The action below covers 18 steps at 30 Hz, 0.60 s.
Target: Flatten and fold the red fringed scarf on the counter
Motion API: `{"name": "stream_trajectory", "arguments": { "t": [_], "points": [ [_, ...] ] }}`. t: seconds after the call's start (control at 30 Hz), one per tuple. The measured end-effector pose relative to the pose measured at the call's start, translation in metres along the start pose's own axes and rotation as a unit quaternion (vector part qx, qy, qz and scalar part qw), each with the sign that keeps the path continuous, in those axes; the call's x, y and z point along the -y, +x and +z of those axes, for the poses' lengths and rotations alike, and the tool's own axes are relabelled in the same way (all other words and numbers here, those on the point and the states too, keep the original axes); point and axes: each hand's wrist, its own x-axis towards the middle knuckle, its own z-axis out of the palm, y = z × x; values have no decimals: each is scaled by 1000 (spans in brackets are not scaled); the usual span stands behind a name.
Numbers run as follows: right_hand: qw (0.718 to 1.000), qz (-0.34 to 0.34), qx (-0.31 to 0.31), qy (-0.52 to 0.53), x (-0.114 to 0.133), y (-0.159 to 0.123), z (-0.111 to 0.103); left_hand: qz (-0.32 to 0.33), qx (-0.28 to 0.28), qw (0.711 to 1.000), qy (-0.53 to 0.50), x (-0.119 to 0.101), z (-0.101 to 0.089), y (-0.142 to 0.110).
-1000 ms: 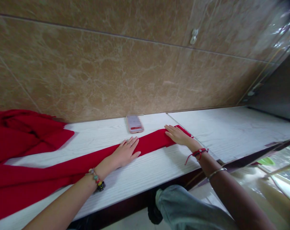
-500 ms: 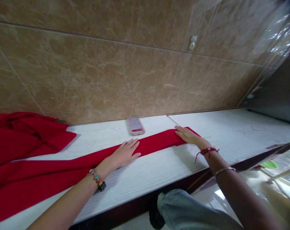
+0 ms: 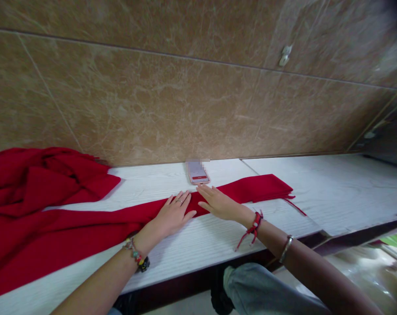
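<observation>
Angling hands (image 3: 173, 217) (image 3: 220, 205) inward over cloth (image 3: 260, 188)

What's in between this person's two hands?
In the head view, a narrow bit of red cloth shows between the left hand and the right hand.

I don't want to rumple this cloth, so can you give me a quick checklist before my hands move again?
1. Left hand flat on the cloth, fingers extended: ok.
2. Right hand over the strip, apart from the left: ok.
3. Phone off the cloth: ok, though the right hand's fingertips are close to it.
4. Strip's right end tidy: not ok, a strand sticks out.
5. Cloth smooth at the left: not ok, creased and bunched.
6. Underside free of folds: cannot tell, hidden.
</observation>
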Motion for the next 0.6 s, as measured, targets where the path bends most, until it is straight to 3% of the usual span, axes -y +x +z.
{"name": "stream_trajectory", "arguments": {
  "t": [0.13, 0.33, 0.47, 0.6],
  "points": [
    [1000, 24, 18, 2, -3, -7, 17, -12, 12, 1000, 0, 1, 1, -2],
    [999, 28, 30, -2, -11, -11, 14, -19, 65, 998, -20, 7, -8, -6],
    [999, 18, 32, -19, -11, -11, 13, -31, 126, 991, -25, 36, -25, -26],
    [999, 3, 34, -26, -8, -8, 11, -65, 148, 986, -30, 77, -44, -64]
  ]
}}
